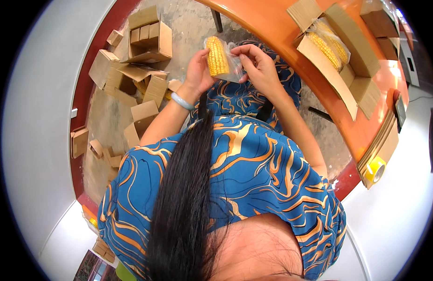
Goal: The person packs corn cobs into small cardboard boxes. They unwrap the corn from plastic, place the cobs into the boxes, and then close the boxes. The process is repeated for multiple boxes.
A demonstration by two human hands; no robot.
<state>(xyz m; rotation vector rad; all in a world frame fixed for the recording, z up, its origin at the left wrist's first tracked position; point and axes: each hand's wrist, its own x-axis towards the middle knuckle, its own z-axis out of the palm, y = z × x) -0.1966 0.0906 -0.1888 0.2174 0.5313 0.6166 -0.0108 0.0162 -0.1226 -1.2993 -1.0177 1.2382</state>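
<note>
My left hand (198, 73), with a pale bangle at its wrist, holds an ear of yellow corn (216, 56) above my lap. The ear is inside a clear plastic bag (234, 65), its length pointing away from me. My right hand (260, 68) pinches the loose side of the bag between thumb and fingers, just right of the kernels. On the orange table to the right, an open cardboard box (365, 59) holds several bagged ears of corn (327, 45).
Open cardboard boxes (163, 40) crowd the floor at left; one (127, 82) has corn partly visible inside. Flattened cardboard (381, 144) and a roll of yellow tape (376, 169) lie near the curved edge of the orange table (272, 26). More boxes (379, 21) stand farther back.
</note>
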